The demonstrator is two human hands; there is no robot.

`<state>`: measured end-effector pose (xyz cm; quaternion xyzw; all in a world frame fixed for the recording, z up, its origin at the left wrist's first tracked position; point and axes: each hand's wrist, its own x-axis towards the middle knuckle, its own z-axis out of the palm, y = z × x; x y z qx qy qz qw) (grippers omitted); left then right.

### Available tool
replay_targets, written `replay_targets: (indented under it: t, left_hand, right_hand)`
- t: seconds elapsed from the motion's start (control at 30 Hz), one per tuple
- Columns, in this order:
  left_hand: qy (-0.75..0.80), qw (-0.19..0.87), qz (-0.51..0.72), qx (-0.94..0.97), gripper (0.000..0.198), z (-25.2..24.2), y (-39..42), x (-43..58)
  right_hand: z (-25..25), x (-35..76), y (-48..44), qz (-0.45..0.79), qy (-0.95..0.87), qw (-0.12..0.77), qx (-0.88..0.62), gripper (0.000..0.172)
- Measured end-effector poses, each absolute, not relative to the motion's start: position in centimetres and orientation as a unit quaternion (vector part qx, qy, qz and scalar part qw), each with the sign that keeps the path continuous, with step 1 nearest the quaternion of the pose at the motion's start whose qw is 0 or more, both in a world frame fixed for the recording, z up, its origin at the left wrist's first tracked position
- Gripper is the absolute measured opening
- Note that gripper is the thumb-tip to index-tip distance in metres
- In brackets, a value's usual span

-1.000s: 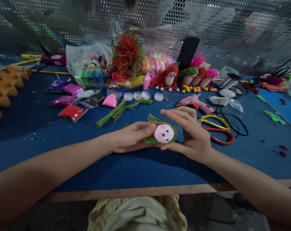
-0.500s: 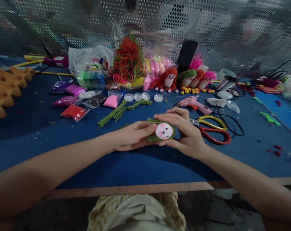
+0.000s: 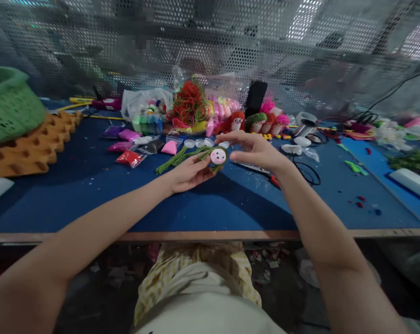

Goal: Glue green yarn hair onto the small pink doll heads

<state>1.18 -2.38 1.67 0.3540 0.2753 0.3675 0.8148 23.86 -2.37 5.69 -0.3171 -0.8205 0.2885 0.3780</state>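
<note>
My left hand [image 3: 191,175] grips a small doll head [image 3: 218,157] between thumb and fingers. The head has a white face with dark dots for eyes and pink cheeks, and green yarn hair wraps its edge. Just to the right, my right hand [image 3: 257,150] is raised with thumb and fingers apart, holding nothing. Scissors [image 3: 253,168] lie on the table below that hand, partly covered by it. A bundle of green yarn strands [image 3: 171,162] rests behind my left hand.
Bags of coloured clay [image 3: 130,157] lie at the left, near an orange egg tray [image 3: 32,148] and a green basket [image 3: 13,104]. Finished yarn-haired dolls [image 3: 236,122] stand at the back beside a heap of red and green yarn [image 3: 189,104]. A black cable [image 3: 309,171] curls at right.
My right hand has come off the doll head and opened beside it. My left hand still holds the head. The view has shifted, showing more of the table on both sides.
</note>
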Motion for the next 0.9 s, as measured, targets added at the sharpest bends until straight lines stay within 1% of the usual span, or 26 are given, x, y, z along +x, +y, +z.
replay_targets:
  t: [0.03, 0.07, 0.1, 0.3, 0.33, 0.43, 0.5, 0.63, 0.8, 0.9]
  left_hand:
    - [0.276, 0.816, 0.364, 0.355, 0.014, 1.6, -2.4, 1.0]
    - [0.278, 0.817, 0.358, 0.355, 0.011, 1.6, -2.4, 0.8]
    - [0.281, 0.819, 0.351, 0.356, 0.009, 1.5, -2.3, 0.6]
    - [0.261, 0.828, 0.339, 0.361, 0.006, 0.7, -2.0, 0.2]
    - [0.255, 0.829, 0.339, 0.365, 0.009, 0.6, -2.0, 0.2]
    - [0.252, 0.822, 0.341, 0.381, 0.027, 0.4, -1.8, 0.1]
    - [0.261, 0.813, 0.349, 0.387, 0.037, 0.4, -1.7, 0.0]
    - [0.257, 0.810, 0.348, 0.396, 0.038, 0.5, -1.6, -0.4]
    - [0.250, 0.807, 0.348, 0.406, 0.037, 0.2, -1.5, -0.5]
    - [0.244, 0.810, 0.349, 0.403, 0.037, 0.0, -1.5, -0.4]
  right_hand:
    - [5.5, 23.7, -2.5, 0.282, -0.834, 0.374, -0.291, 0.064]
    - [5.1, 23.5, -2.7, 0.265, -0.842, 0.377, -0.279, 0.072]
    - [4.7, 23.3, -2.9, 0.244, -0.848, 0.380, -0.276, 0.075]
    - [2.4, 21.8, -3.4, 0.121, -0.843, 0.458, -0.255, 0.061]
    - [2.3, 21.7, -3.4, 0.107, -0.840, 0.467, -0.255, 0.058]
    - [2.1, 21.4, -3.6, 0.077, -0.836, 0.472, -0.270, 0.050]
    - [2.1, 21.2, -3.9, 0.061, -0.834, 0.470, -0.282, 0.047]
    - [2.0, 21.0, -4.3, 0.036, -0.826, 0.484, -0.288, 0.046]
    - [1.4, 20.8, -4.2, 0.032, -0.829, 0.492, -0.265, 0.058]
    - [1.3, 20.6, -4.3, 0.041, -0.828, 0.494, -0.263, 0.060]
